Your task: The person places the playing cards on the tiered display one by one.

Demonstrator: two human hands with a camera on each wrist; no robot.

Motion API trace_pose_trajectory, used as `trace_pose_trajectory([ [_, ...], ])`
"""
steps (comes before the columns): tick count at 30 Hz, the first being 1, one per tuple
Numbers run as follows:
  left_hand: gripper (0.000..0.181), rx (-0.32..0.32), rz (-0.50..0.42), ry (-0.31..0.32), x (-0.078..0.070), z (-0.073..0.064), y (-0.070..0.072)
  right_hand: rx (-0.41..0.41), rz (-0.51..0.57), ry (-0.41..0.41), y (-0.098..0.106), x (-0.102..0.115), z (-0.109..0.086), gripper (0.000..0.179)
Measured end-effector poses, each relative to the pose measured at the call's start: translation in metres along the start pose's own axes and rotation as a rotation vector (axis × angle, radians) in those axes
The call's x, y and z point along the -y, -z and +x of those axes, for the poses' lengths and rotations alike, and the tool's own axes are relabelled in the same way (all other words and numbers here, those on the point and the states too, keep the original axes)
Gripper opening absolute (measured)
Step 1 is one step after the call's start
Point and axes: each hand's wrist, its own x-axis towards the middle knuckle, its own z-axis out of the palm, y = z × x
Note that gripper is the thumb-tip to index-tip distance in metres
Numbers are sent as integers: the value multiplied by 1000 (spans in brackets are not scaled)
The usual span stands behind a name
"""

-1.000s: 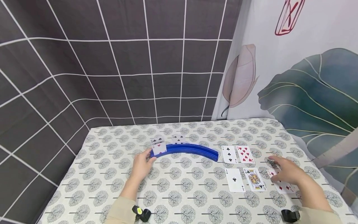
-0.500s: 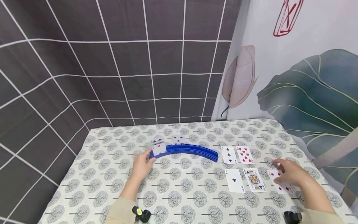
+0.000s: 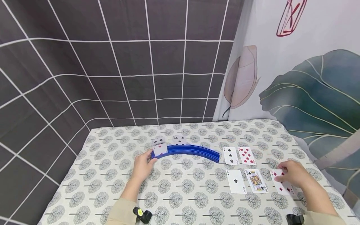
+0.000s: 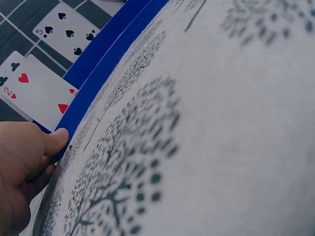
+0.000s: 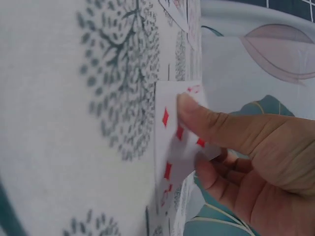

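Note:
My left hand [image 3: 142,164] grips the left end of a curved blue playing-card holder [image 3: 194,150], its thumb on the near side. A two of hearts [image 4: 47,93] stands in the holder's front, overlapping a club card [image 3: 158,139]. Farther along, a five of spades [image 4: 69,32] stands at the back. At the right, my right hand [image 3: 295,175] pinches a diamond playing card [image 5: 167,142], thumb on its face and fingers at its far edge. That edge looks raised off the cloth in the right wrist view. Part of its face is hidden by the thumb.
Face up left of the right hand lie an ace of clubs [image 3: 236,181] and a king of clubs [image 3: 256,180]. Behind them are a three of clubs [image 3: 230,155] and a heart card [image 3: 247,155]. A tree-patterned cloth [image 3: 174,200] covers the table.
My right hand has shifted slightly right over the diamond card, and its fingers have drawn in to pinch it. The left hand and the card holder have stayed put.

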Motion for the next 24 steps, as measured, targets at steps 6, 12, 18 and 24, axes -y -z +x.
trace_pose_trajectory([
  [6,54,-1,-1,-11,0,0,0,-106,5,70,2,6,-2,24],
  [12,54,-2,-5,-17,-1,0,0,-175,40,77,9,16,1,14],
  [18,54,1,-6,-14,-1,0,1,-218,71,77,14,21,5,20],
  [24,54,-2,-10,-17,-3,-1,2,-295,85,99,12,28,11,20],
])
